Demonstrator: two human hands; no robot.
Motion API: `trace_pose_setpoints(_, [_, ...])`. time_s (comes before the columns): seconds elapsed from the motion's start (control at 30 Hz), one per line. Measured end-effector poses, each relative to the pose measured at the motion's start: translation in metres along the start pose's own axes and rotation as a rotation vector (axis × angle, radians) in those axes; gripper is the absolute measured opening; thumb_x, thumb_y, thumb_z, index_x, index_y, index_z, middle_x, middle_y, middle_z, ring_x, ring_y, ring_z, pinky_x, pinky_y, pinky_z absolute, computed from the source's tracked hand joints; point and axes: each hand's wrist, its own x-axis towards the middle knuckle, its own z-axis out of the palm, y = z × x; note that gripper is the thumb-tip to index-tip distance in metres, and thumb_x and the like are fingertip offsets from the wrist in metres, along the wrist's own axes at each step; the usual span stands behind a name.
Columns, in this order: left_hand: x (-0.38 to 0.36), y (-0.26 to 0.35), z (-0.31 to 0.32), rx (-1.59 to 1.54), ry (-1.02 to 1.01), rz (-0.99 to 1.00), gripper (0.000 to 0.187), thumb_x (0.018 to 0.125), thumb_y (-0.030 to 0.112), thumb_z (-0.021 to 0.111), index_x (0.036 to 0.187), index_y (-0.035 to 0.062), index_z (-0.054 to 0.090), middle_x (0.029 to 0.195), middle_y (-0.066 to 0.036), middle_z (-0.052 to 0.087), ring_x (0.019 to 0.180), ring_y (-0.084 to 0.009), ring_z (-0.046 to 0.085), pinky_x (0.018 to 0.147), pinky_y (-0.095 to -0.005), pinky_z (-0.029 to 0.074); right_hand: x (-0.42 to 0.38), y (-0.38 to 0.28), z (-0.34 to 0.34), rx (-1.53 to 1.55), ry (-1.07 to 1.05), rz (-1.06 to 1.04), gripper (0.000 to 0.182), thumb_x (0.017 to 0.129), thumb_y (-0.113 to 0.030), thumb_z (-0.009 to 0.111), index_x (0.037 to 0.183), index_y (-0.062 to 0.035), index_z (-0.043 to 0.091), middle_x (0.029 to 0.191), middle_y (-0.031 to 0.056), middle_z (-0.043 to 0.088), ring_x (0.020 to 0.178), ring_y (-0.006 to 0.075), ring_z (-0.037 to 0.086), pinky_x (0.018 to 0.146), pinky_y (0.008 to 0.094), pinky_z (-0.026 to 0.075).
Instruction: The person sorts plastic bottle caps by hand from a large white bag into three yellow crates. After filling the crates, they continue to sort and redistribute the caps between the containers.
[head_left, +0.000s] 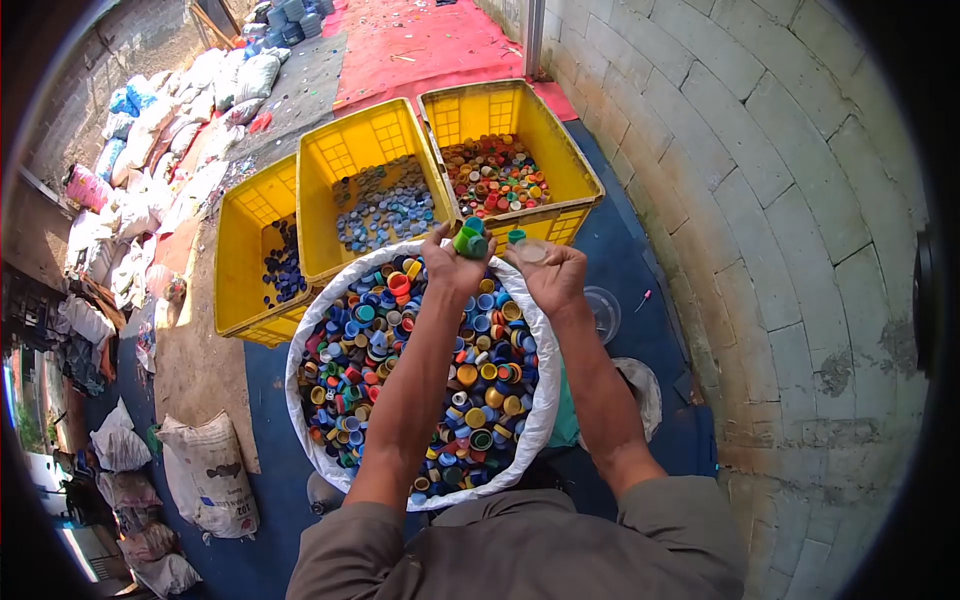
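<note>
My left hand (450, 268) is curled around green bottle caps (470, 241), above the far rim of a big round sack. My right hand (557, 277) is beside it, closed on a pale, translucent cap (532, 252). A small dark green cap (516, 237) shows at the right fingertips. Below my arms, the white-rimmed sack (544, 400) is full of mixed bottle caps (480, 400) in blue, yellow, red, green and white.
Beyond the sack stand three yellow crates: the left crate (237, 262) holds dark blue caps, the middle crate (318, 170) light blue ones, the right crate (560, 165) red, orange and mixed ones. A block wall (760, 220) runs along the right. Filled sacks (212, 475) lie left.
</note>
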Motion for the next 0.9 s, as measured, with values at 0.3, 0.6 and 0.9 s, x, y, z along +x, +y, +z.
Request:
trace_pose_setpoints(0.3, [-0.034, 0.078, -0.011, 0.185, -0.193, 0.148, 0.097, 0.09, 0.043, 0.055, 0.144, -0.0126, -0.003, 0.151, -0.032, -0.003, 0.143, -0.0418, -0.003, 0.118, -0.0486, 0.002, -0.027, -0.005, -0.001, -0.238, 0.222, -0.157, 0.088, 0.068, 0.003, 0.039, 0.144, 0.0069, -0.005, 0.149, 0.034, -0.003, 0.142, 0.0459, -0.005, 0.117, 0.0553, 0.011])
trace_pose_setpoints(0.6, [-0.209, 0.112, -0.177, 0.281, 0.154, 0.382, 0.036, 0.094, 0.025, 0.055, 0.119, -0.0008, 0.055, 0.109, -0.012, 0.061, 0.097, -0.0225, 0.059, 0.09, -0.0367, 0.048, -0.174, 0.104, -0.107, -1.345, 0.401, -0.325, 0.042, 0.083, -0.001, 0.054, 0.124, 0.0036, 0.046, 0.112, 0.0164, 0.059, 0.1, 0.0192, 0.06, 0.081, 0.0289, 0.051])
trace_pose_setpoints(0.9, [-0.309, 0.093, -0.262, 0.848, 0.443, 0.447, 0.021, 0.089, 0.018, 0.065, 0.104, 0.0047, 0.061, 0.092, -0.001, 0.062, 0.074, -0.0039, 0.051, 0.062, -0.0191, 0.039, -0.22, 0.226, -0.102, -1.988, 0.213, -0.333, 0.043, 0.074, -0.004, 0.067, 0.115, -0.0005, 0.056, 0.095, 0.0133, 0.066, 0.092, 0.0303, 0.059, 0.083, 0.0414, 0.047])
